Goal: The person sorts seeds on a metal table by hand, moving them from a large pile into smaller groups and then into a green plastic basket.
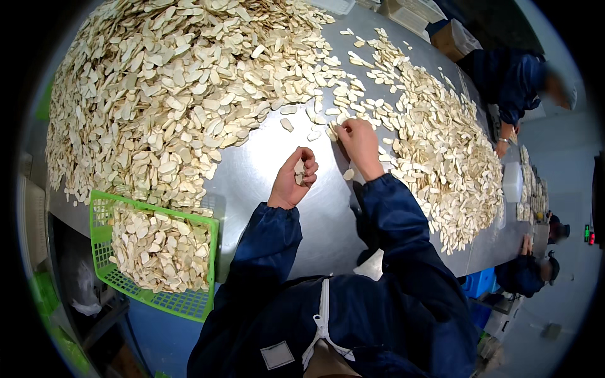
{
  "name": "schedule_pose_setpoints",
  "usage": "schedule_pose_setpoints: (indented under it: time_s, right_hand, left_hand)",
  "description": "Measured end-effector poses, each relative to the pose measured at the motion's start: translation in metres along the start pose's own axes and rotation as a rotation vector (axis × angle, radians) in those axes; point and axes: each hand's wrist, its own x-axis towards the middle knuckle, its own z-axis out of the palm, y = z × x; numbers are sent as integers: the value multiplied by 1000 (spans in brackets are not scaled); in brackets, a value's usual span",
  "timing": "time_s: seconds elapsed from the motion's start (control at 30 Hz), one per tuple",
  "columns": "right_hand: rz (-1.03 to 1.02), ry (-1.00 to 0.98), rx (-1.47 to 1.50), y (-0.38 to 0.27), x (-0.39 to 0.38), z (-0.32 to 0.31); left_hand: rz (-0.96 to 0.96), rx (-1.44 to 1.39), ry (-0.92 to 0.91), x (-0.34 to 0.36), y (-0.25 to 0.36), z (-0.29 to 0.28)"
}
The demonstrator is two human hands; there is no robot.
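Pale, flat, oval dried slices lie on a steel table: a large heap at the left and a second pile at the right. My left hand is held over the bare metal, its fingers curled around pale slices that show partly in the palm. Farther forward and to the right, my right hand reaches to the scattered slices between the piles. Its thumb and fingers are pinched at a pale slice; the exact grip is partly hidden. A few loose slices, one greyish slice among them, lie just ahead of both hands.
A green plastic basket with slices in it stands at the table's near left edge. The steel table shows between the piles. Co-workers in dark blue are along the right side. White containers stand at the far edge.
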Motion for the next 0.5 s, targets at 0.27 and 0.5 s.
schedule_pose_setpoints:
  time_s: [0.27,0.5]
  right_hand:
    - [52,-30,-30,14,13,1]
    - [3,-135,281,-5,11,-13]
  left_hand:
    - [68,-1,45,-2,-1,5]
    - [146,-53,26,0,1,3]
